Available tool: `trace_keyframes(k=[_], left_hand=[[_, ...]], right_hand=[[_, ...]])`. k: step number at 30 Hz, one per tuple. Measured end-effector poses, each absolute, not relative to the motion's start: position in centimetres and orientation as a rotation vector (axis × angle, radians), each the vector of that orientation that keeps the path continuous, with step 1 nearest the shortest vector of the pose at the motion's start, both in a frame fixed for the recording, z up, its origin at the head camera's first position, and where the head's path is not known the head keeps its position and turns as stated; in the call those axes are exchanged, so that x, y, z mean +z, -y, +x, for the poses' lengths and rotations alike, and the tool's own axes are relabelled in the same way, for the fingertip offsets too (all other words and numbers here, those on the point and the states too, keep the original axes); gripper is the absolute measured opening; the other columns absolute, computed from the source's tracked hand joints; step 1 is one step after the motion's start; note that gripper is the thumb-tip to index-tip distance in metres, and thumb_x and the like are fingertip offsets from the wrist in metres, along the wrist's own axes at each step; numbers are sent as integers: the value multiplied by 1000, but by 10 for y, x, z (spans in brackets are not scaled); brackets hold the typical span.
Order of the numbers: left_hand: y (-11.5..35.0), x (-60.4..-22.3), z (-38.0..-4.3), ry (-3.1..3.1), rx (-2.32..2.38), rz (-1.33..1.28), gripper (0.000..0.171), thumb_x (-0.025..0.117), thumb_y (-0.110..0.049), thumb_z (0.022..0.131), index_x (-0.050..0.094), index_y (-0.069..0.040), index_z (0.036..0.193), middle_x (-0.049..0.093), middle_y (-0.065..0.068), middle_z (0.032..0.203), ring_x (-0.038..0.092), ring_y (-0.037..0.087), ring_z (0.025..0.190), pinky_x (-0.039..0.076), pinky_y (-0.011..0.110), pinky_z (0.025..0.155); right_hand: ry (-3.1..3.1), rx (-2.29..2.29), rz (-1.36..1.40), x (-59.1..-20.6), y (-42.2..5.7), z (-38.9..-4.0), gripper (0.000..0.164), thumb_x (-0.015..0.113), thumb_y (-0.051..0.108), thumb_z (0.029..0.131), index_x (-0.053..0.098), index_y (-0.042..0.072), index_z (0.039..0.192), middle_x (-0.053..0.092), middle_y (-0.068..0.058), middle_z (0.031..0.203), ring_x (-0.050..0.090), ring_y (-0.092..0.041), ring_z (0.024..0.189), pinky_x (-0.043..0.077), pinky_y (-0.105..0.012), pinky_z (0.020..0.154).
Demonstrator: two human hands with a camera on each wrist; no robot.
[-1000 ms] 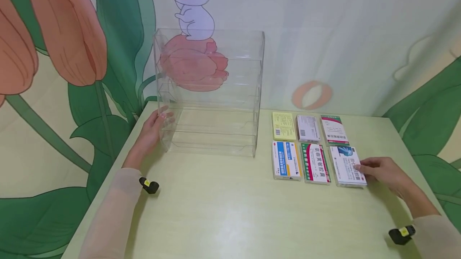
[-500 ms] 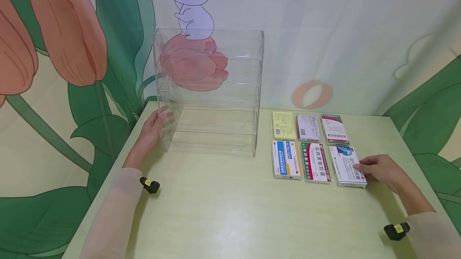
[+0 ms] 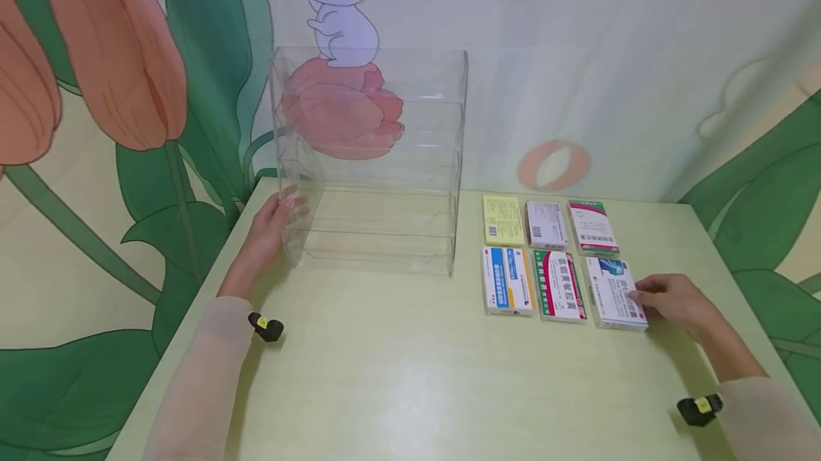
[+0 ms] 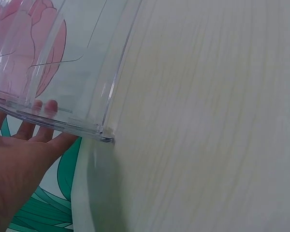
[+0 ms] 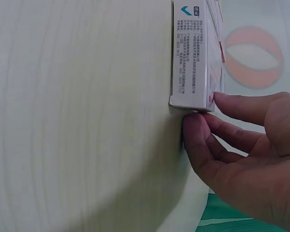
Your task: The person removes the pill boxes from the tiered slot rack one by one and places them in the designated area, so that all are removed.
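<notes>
In the head view, a clear acrylic tiered rack (image 3: 378,247) stands upright at the table's back left. My left hand (image 3: 266,227) touches the rack's left side panel low down, fingers extended; in the left wrist view, its fingertips (image 4: 50,107) show through the clear plastic. On the right, my right hand (image 3: 680,304) is at the right end of a white medicine box (image 3: 616,293) with a blue picture. As seen from the right wrist, the thumb (image 5: 241,107) presses the box's top edge while the curled index finger lies against its end, low by the table.
Beside that box lie a green-and-red medicine box (image 3: 559,286) and a blue-and-orange one (image 3: 508,281). Behind them are a yellow box (image 3: 503,221), a white box (image 3: 546,224) and another green-and-red box (image 3: 594,227). A printed curtain (image 3: 609,55) hangs behind the table (image 3: 398,368).
My right wrist has shifted slightly to the left, with the fingers still at the white medicine box. The left hand stays at the rack. The head view has tilted a little.
</notes>
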State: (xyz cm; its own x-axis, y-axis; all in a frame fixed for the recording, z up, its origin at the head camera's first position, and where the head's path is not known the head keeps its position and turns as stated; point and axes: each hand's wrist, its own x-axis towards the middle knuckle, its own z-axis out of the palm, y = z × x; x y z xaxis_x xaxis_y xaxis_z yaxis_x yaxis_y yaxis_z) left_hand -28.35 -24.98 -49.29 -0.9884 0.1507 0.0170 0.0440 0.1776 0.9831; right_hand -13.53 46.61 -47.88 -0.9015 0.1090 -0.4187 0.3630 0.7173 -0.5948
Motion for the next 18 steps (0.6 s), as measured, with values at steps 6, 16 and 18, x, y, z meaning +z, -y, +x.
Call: trace_keyframes(k=[6, 16, 18], left_hand=[[253, -493, -280, -2398, 1903, 200, 57, 36, -50, 115, 29, -29, 167, 42, 10, 167, 39, 32, 153, 28, 62, 124], [257, -473, -273, -2471, 1792, 182, 64, 44, -47, 114, 26, -20, 169, 35, 17, 168, 33, 40, 154, 28, 66, 123], [261, -463, -269, -2479, 1790, 200, 67, 47, -46, 113, 24, -17, 170, 33, 20, 167, 34, 40, 154, 30, 63, 123]], right_hand=[[-2567, -1060, 326, -483, -466, -132, 53, 60, 22, 109, 49, -18, 140, 61, -32, 126, 63, -31, 100, 57, -30, 79], [-2585, -1009, 162, -462, -475, -123, 72, 48, 43, 113, 35, -18, 151, 56, -35, 134, 64, -36, 108, 60, -34, 82], [-2644, -934, 104, -450, -474, -124, 76, 45, 46, 114, 32, -18, 153, 54, -39, 135, 64, -44, 111, 61, -43, 84]])
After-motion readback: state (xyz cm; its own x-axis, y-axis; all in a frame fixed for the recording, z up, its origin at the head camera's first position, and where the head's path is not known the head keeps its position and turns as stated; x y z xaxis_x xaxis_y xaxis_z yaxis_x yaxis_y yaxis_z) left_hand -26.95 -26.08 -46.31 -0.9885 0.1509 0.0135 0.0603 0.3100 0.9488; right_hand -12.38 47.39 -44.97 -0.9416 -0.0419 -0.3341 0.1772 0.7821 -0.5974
